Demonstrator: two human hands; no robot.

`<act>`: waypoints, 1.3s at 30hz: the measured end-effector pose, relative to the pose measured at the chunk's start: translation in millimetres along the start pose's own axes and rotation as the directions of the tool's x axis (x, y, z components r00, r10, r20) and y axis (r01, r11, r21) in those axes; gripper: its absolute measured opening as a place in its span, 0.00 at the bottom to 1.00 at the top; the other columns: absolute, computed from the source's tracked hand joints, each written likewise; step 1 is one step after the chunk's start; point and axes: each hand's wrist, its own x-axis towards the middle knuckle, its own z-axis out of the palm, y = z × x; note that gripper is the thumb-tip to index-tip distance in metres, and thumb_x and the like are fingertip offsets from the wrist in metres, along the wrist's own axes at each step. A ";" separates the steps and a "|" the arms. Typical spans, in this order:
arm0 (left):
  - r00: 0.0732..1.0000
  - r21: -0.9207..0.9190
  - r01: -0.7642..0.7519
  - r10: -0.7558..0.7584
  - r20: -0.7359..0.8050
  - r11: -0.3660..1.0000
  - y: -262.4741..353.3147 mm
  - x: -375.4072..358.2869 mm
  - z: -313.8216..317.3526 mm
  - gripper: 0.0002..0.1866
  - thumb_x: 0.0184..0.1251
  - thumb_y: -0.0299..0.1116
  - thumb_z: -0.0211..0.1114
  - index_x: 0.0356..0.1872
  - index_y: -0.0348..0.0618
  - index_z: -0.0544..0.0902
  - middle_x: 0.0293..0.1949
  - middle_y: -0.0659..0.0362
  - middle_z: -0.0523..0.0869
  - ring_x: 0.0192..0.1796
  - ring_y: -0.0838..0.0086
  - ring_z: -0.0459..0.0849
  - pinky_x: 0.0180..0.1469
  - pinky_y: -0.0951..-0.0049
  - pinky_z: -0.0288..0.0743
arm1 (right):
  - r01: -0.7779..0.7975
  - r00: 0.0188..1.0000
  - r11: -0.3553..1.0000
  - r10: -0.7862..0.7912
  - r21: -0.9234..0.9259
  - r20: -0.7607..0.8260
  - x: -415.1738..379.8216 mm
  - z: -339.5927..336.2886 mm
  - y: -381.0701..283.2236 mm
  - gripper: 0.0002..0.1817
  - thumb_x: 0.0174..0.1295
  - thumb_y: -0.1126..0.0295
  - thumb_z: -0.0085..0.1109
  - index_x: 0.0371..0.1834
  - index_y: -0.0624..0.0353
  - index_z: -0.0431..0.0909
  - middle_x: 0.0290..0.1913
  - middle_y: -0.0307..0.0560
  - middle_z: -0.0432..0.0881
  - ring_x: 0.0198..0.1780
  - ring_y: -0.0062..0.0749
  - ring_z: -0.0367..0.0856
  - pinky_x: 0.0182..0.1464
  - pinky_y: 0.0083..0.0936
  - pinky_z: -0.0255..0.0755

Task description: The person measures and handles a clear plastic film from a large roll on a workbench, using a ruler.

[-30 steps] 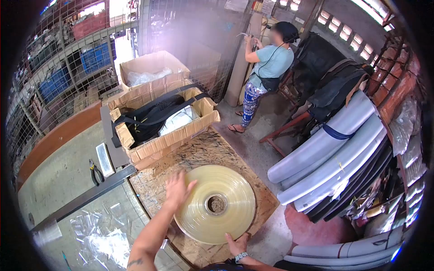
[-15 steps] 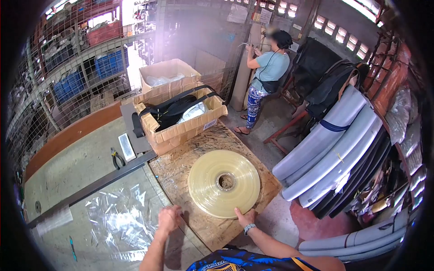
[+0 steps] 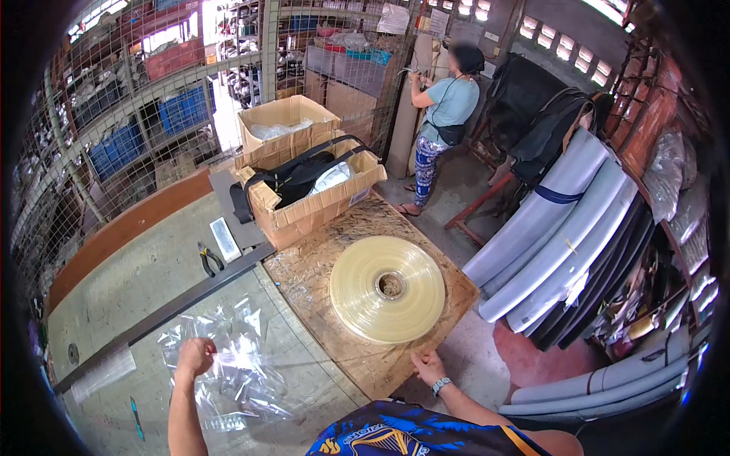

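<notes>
My left hand is over a loose pile of clear plastic pieces on the worktable, its fingers curled closed. Whether a piece is pinched in them is hidden. On the wooden board lies a large flat roll of clear yellowish plastic film with a round hole at its core. My right hand, with a watch on the wrist, rests at the board's near edge, just below the roll and apart from it. Its fingers are stretched out and hold nothing.
A metal bar crosses the worktable; pliers and a blue cutter lie on either side. Cardboard boxes stand behind the roll. A person stands farther back. Large grey rolls lean at right.
My left hand has moved left from beside the board to the plastic pieces. My right hand has let go of the roll's rim and dropped to the board's edge. The view has shifted slightly.
</notes>
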 end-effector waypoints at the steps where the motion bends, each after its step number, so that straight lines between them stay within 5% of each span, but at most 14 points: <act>1: 0.999 0.031 -0.002 0.004 -0.041 1.000 -10.7 0.0 4.9 0.11 0.48 0.23 0.62 0.30 0.49 0.90 0.32 0.53 0.90 0.40 0.57 0.89 0.46 0.58 0.81 | 0.019 1.000 1.000 -0.019 0.011 -0.004 1.6 -1.9 2.9 0.40 0.65 0.49 0.67 0.69 0.69 0.64 0.52 0.57 0.84 0.41 0.33 0.87 0.37 0.27 0.81; 4: 1.000 -0.038 -0.014 0.014 -0.005 0.999 -18.6 -9.1 11.7 0.10 0.46 0.22 0.62 0.27 0.46 0.89 0.30 0.53 0.90 0.37 0.58 0.89 0.44 0.59 0.81 | 0.235 0.967 0.942 -0.251 -0.240 -0.041 25.4 -27.8 -1.4 0.36 0.66 0.51 0.67 0.65 0.68 0.68 0.48 0.53 0.85 0.40 0.30 0.85 0.40 0.28 0.80; 7: 0.997 -0.063 0.070 -0.071 -0.023 0.996 0.3 -14.3 3.0 0.10 0.45 0.24 0.66 0.30 0.45 0.89 0.31 0.53 0.90 0.37 0.56 0.89 0.46 0.60 0.81 | 0.320 0.941 0.927 -0.334 -0.196 -0.042 41.5 -62.3 -41.0 0.28 0.65 0.53 0.67 0.58 0.64 0.74 0.41 0.48 0.84 0.44 0.35 0.83 0.49 0.34 0.77; 9: 0.993 -0.172 0.030 -0.048 -0.105 0.985 11.4 -17.4 -2.8 0.14 0.44 0.25 0.68 0.37 0.42 0.87 0.39 0.49 0.90 0.45 0.52 0.88 0.54 0.58 0.79 | 0.351 0.931 0.934 -0.356 -0.061 -0.087 67.3 -81.2 -54.9 0.24 0.66 0.55 0.67 0.54 0.61 0.72 0.44 0.49 0.81 0.47 0.35 0.81 0.51 0.35 0.76; 11: 0.976 -0.156 -0.042 0.007 -0.218 0.987 36.3 -15.6 -8.6 0.22 0.47 0.27 0.70 0.49 0.36 0.83 0.53 0.43 0.85 0.60 0.48 0.81 0.65 0.57 0.71 | 0.338 0.915 0.906 -0.380 -0.256 -0.133 97.3 -104.9 -81.8 0.24 0.65 0.53 0.65 0.51 0.63 0.72 0.44 0.49 0.81 0.47 0.37 0.81 0.51 0.35 0.76; 14: 0.956 -0.285 -0.132 0.045 -0.290 0.950 156.6 0.7 -33.0 0.17 0.61 0.30 0.69 0.51 0.37 0.83 0.53 0.50 0.85 0.60 0.54 0.81 0.66 0.60 0.70 | 0.469 0.836 0.801 -0.539 -0.371 -0.107 173.0 -128.0 -96.6 0.27 0.63 0.52 0.68 0.50 0.66 0.75 0.39 0.49 0.83 0.42 0.38 0.82 0.48 0.34 0.76; 17: 0.912 -0.465 -0.240 0.034 -0.409 0.852 225.7 55.6 41.2 0.22 0.67 0.42 0.71 0.54 0.37 0.83 0.53 0.48 0.86 0.58 0.56 0.84 0.62 0.62 0.75 | 0.463 0.844 0.715 -0.536 -0.524 0.015 257.4 -129.0 -113.3 0.37 0.61 0.43 0.67 0.59 0.68 0.74 0.53 0.62 0.82 0.55 0.50 0.81 0.57 0.39 0.74; 20: 0.944 -0.381 0.129 -0.231 -0.236 0.915 303.6 118.3 123.3 0.40 0.69 0.62 0.60 0.63 0.31 0.76 0.55 0.37 0.84 0.59 0.51 0.84 0.61 0.55 0.76 | 0.503 0.857 0.677 -0.471 -0.537 0.208 297.8 -104.3 -157.7 0.45 0.58 0.38 0.66 0.66 0.65 0.71 0.63 0.66 0.77 0.65 0.54 0.76 0.65 0.40 0.70; 22: 0.874 -0.297 0.480 -0.422 0.240 0.826 354.0 146.8 126.5 0.43 0.70 0.68 0.52 0.62 0.31 0.75 0.57 0.39 0.84 0.59 0.48 0.84 0.57 0.50 0.78 | 0.532 0.839 0.592 -0.466 -0.606 0.282 321.8 -84.2 -167.8 0.52 0.56 0.34 0.66 0.73 0.65 0.65 0.68 0.66 0.74 0.70 0.54 0.72 0.70 0.39 0.66; 25: 0.814 -0.218 0.453 -0.501 -0.295 0.864 378.4 164.3 202.4 0.40 0.68 0.65 0.58 0.56 0.28 0.73 0.51 0.38 0.82 0.55 0.47 0.83 0.59 0.53 0.78 | 0.556 0.829 0.665 -0.401 -0.498 0.389 313.9 -70.9 -189.3 0.47 0.57 0.38 0.68 0.70 0.62 0.67 0.64 0.62 0.78 0.65 0.51 0.76 0.67 0.38 0.69; 26: 0.782 -0.180 0.435 -0.469 -0.411 0.882 371.4 168.8 212.2 0.40 0.68 0.64 0.59 0.54 0.27 0.72 0.51 0.37 0.81 0.56 0.46 0.82 0.60 0.53 0.77 | 0.584 0.809 0.659 -0.418 -0.474 0.414 315.0 -67.8 -191.5 0.43 0.58 0.41 0.69 0.67 0.62 0.70 0.61 0.61 0.81 0.62 0.50 0.80 0.64 0.37 0.71; 32: 0.953 -0.159 0.208 -0.236 -0.187 0.965 355.0 206.5 177.4 0.42 0.70 0.68 0.53 0.55 0.27 0.71 0.51 0.37 0.80 0.58 0.46 0.80 0.60 0.53 0.77 | 0.510 0.860 0.706 -0.410 -0.492 0.304 292.4 -93.2 -162.4 0.34 0.59 0.43 0.70 0.55 0.62 0.77 0.52 0.59 0.85 0.53 0.51 0.85 0.56 0.41 0.75; 37: 0.984 -0.137 -0.176 0.169 -0.059 0.975 342.4 287.9 159.4 0.44 0.68 0.70 0.53 0.59 0.30 0.71 0.54 0.37 0.82 0.60 0.45 0.81 0.62 0.52 0.76 | 0.354 0.935 0.894 -0.341 -0.273 0.094 228.4 -90.0 -100.7 0.35 0.61 0.50 0.73 0.59 0.67 0.75 0.55 0.58 0.83 0.55 0.47 0.82 0.59 0.38 0.74; 39: 0.940 -0.130 -0.337 0.342 0.017 0.933 349.9 324.3 156.7 0.45 0.67 0.71 0.54 0.61 0.31 0.72 0.55 0.38 0.82 0.61 0.44 0.81 0.63 0.51 0.75 | 0.153 0.987 0.950 -0.162 -0.273 -0.011 182.9 -74.2 -107.1 0.36 0.62 0.53 0.73 0.63 0.69 0.71 0.59 0.57 0.80 0.59 0.43 0.78 0.62 0.36 0.71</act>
